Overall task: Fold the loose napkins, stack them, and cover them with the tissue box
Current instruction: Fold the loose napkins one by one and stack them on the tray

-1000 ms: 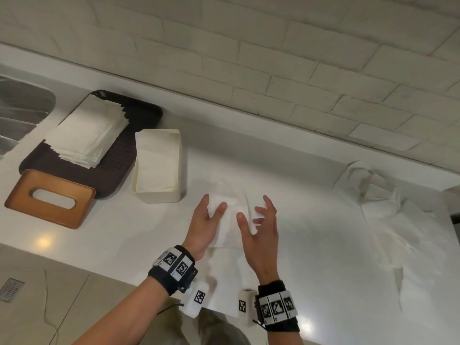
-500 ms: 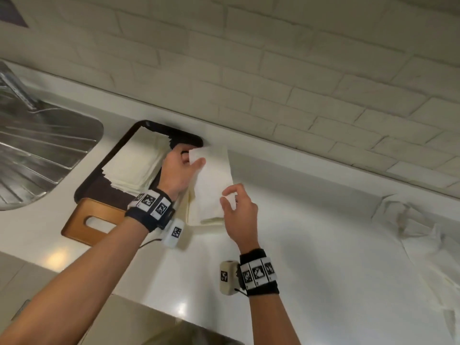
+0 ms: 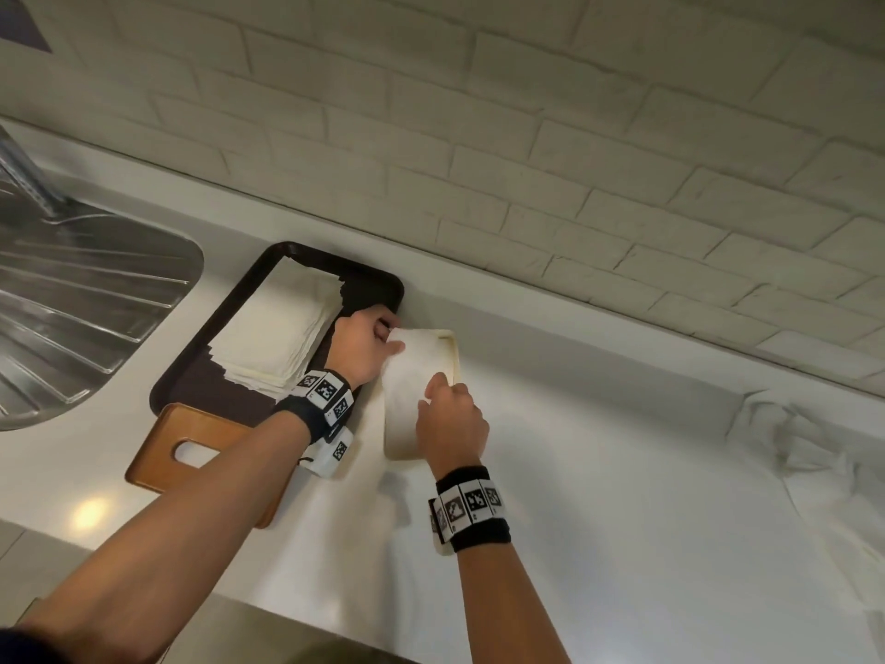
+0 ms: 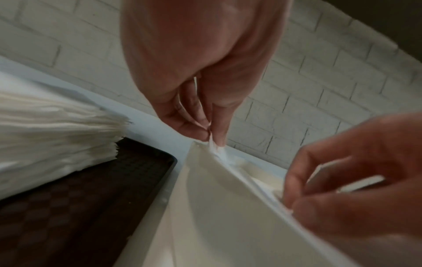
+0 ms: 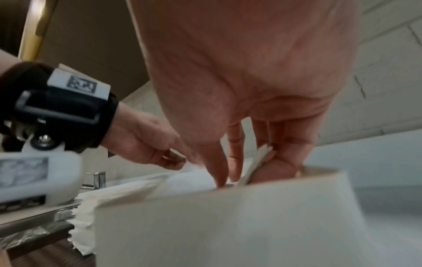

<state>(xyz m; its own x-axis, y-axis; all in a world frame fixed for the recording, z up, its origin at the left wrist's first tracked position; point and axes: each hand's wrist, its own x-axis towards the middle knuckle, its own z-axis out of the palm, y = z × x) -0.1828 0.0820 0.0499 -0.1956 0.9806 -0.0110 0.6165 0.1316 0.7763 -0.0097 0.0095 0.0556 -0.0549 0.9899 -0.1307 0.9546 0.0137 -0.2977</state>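
Note:
A folded white napkin [image 3: 412,376] lies over the open cream tissue box [image 3: 454,349] on the white counter. My left hand [image 3: 366,345] pinches the napkin's far corner [image 4: 212,144] at the box's far end. My right hand [image 3: 450,414] pinches the napkin's near edge [image 5: 258,162] over the box's near end. The box wall [image 5: 228,225] fills the right wrist view. A stack of folded napkins [image 3: 282,333] sits on the dark tray [image 3: 201,376]. The wooden tissue box lid [image 3: 191,448], with its slot, lies at the tray's near end.
A heap of loose white napkins [image 3: 804,452] lies at the right by the wall. A steel sink drainboard [image 3: 86,304] is at the far left. The white brick wall [image 3: 527,160] runs behind the counter [image 3: 622,543].
Both hands carried the folded napkin from the counter's middle leftward to the cream box and lowered it onto the box. The head view swung left.

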